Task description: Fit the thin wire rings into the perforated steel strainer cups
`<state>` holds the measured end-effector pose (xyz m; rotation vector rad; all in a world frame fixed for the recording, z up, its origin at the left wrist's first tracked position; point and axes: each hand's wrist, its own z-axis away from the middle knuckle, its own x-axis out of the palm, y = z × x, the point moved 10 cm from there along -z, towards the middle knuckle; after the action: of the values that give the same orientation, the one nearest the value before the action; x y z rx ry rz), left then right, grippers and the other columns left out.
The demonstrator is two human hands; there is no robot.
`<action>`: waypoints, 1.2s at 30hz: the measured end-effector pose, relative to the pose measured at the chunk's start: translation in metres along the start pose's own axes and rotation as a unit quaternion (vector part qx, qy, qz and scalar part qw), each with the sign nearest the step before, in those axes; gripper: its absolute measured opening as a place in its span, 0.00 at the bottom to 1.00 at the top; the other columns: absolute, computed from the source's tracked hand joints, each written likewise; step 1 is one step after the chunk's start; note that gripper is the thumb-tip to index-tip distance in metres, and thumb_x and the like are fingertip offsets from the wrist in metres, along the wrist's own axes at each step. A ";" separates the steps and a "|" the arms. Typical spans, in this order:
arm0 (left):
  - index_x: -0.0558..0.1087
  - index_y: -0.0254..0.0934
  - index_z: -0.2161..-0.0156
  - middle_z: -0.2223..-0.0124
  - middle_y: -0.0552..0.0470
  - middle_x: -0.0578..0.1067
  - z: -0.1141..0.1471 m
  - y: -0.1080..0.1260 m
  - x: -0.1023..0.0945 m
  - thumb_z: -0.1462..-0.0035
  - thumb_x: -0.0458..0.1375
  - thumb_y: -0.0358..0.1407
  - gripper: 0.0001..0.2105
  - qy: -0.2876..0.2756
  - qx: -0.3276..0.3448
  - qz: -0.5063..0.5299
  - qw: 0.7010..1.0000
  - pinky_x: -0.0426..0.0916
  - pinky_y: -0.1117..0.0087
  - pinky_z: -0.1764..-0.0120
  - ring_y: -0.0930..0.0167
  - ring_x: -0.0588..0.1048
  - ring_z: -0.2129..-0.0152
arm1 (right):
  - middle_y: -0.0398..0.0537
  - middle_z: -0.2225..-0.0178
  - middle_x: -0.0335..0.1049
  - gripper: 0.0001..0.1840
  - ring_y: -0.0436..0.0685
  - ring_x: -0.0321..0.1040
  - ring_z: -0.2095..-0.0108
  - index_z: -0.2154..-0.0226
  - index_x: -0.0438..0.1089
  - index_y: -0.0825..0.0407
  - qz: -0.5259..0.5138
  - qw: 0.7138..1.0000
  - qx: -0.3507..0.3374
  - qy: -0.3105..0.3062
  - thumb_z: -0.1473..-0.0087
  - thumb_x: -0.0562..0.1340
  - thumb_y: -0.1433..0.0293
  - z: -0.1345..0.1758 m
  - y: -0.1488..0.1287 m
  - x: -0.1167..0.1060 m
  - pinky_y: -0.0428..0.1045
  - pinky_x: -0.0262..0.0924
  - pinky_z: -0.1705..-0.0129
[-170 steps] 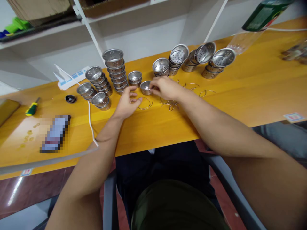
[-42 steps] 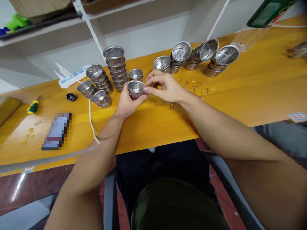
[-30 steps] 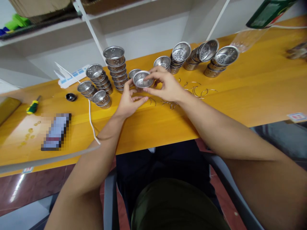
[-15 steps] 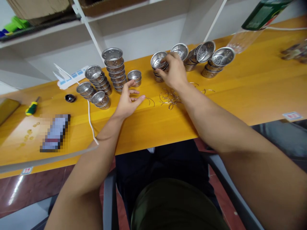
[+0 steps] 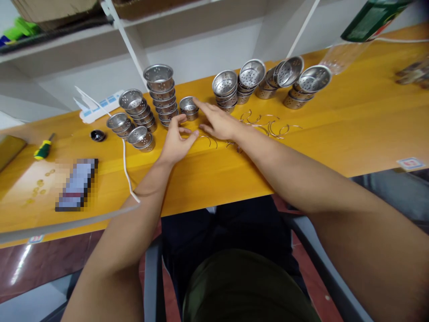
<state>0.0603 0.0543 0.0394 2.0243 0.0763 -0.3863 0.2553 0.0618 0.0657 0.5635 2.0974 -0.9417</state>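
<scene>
A short stack of perforated metal cups (image 5: 189,108) stands near the middle of the table. My right hand (image 5: 216,120) reaches toward it from the right, its index finger at the rim and its thumb apart, with nothing held. My left hand (image 5: 176,141) is just in front of the same cups, fingers loosely bent and thumb spread, holding nothing visible. Thin curved metal wires (image 5: 268,127) lie scattered under and beyond my right forearm. A tall stack of the same cups (image 5: 163,96) rises behind my left hand. To the right stands another cup stack (image 5: 225,89).
More cup stacks (image 5: 301,89) line the back right, beside a clear plastic bottle (image 5: 348,53). Smaller stacks (image 5: 140,137) stand at left with a white cable (image 5: 126,167), a phone (image 5: 77,184), a screwdriver (image 5: 43,148) and a power strip (image 5: 102,108). White shelving (image 5: 201,44) backs the table (image 5: 214,179).
My right hand has left the cup stack on the right and moved left to the short stack in the middle. My left hand has barely moved.
</scene>
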 end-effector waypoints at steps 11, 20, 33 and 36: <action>0.73 0.49 0.25 0.21 0.34 0.77 -0.001 -0.011 -0.003 0.33 0.86 0.54 0.41 -0.007 -0.002 -0.006 1.000 0.87 0.62 0.49 0.59 0.89 0.43 | 0.63 0.35 0.84 0.10 0.80 0.83 0.36 0.43 0.83 0.45 0.051 0.997 0.053 0.030 0.20 0.68 0.63 0.002 0.001 -0.018 0.77 0.79 0.27; 0.75 0.46 0.27 0.20 0.34 0.79 0.000 -0.005 0.000 0.35 0.86 0.45 0.38 -0.015 -0.020 0.010 1.000 0.90 0.62 0.50 0.59 0.90 0.43 | 0.62 0.44 0.86 0.09 0.79 0.84 0.43 0.49 0.86 0.45 -0.018 0.998 0.024 0.049 0.23 0.74 0.58 0.007 -0.012 -0.034 0.75 0.80 0.32; 0.76 0.42 0.18 0.16 0.32 0.79 -0.002 -0.018 0.017 0.31 0.76 0.34 0.38 -0.112 -0.032 0.063 0.991 0.78 0.31 0.15 0.46 0.86 0.24 | 0.54 0.55 0.85 0.09 0.69 0.81 0.54 0.58 0.81 0.46 -0.092 0.992 0.040 0.073 0.27 0.78 0.62 0.010 0.005 -0.034 0.67 0.80 0.43; 0.76 0.43 0.17 0.14 0.33 0.75 -0.002 -0.027 0.021 0.31 0.73 0.30 0.39 -0.123 -0.046 0.063 0.989 0.72 0.27 0.11 0.44 0.84 0.20 | 0.53 0.57 0.85 0.10 0.69 0.82 0.55 0.60 0.80 0.46 -0.112 0.990 0.057 0.064 0.32 0.80 0.67 0.007 0.008 -0.027 0.67 0.81 0.43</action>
<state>0.0752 0.0661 0.0109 1.8650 -0.1823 -0.5383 0.2808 0.0592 0.0802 0.4627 2.2675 -1.1877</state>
